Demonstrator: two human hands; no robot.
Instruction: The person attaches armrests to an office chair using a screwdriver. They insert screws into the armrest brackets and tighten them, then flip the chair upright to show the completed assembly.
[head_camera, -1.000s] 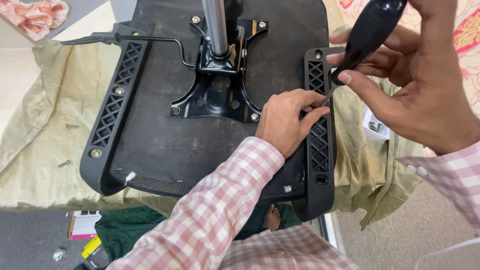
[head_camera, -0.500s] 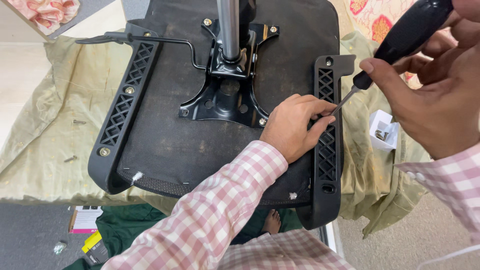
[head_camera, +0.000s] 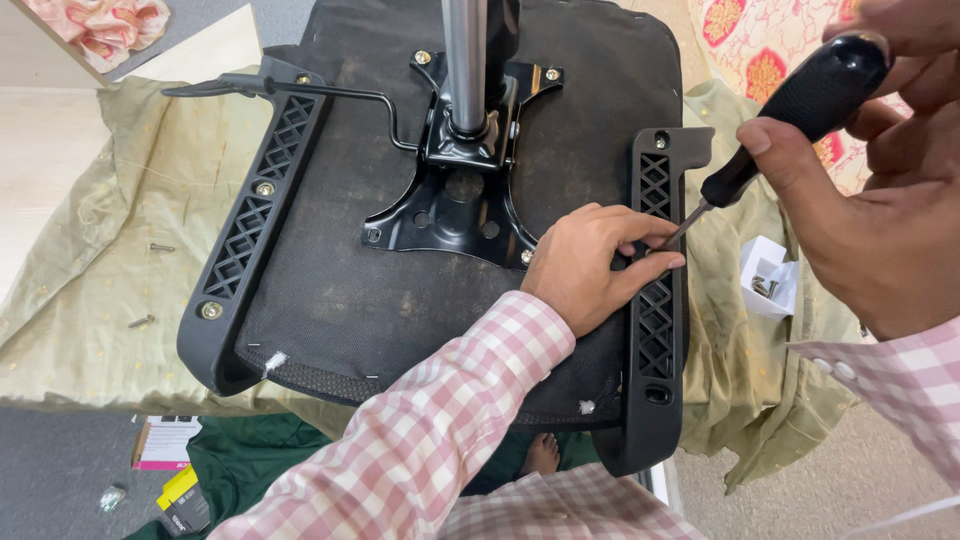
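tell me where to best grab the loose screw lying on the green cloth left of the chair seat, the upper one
Pinch the screw across its thin shaft near the middle, coming straight down from above. It lies flat and nearly level on the green cloth, apart from the second screw and the left armrest bracket, so fingertips fit on both long sides.

Matt plastic screwdriver handle (head_camera: 812, 92) — glossy metal column (head_camera: 464, 65)

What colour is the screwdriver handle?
Black: the screwdriver handle shows best in the head view, held in the right hand.
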